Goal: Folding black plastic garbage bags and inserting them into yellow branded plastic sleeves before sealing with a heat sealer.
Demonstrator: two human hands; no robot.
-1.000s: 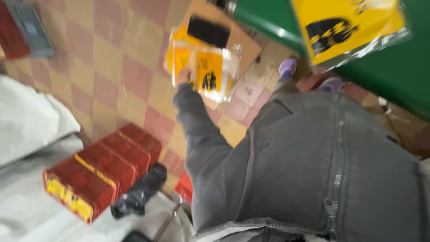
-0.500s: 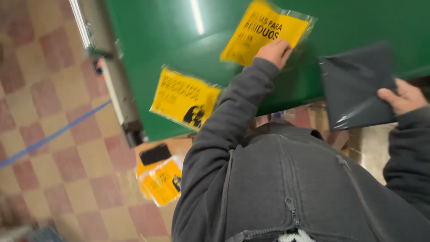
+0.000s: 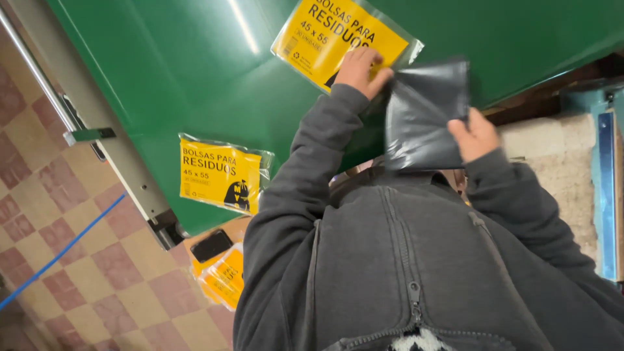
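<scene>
A flat green table top (image 3: 195,84) fills the upper view. On it, near its lower edge, lies a yellow plastic-wrapped packet (image 3: 220,174). Below that edge, a stack of similar yellow packets (image 3: 224,279) rests over a checkered red-and-tan tile floor (image 3: 71,260).

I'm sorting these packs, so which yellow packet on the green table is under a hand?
The far yellow packet: the left hand rests on its edge. The other yellow packet lies untouched near the table's corner.

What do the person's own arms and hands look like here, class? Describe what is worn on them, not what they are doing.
Both arms are in the long dark grey sleeves of a zipped jacket. The left hand and right hand are bare: no gloves, rings or watch visible.
</scene>
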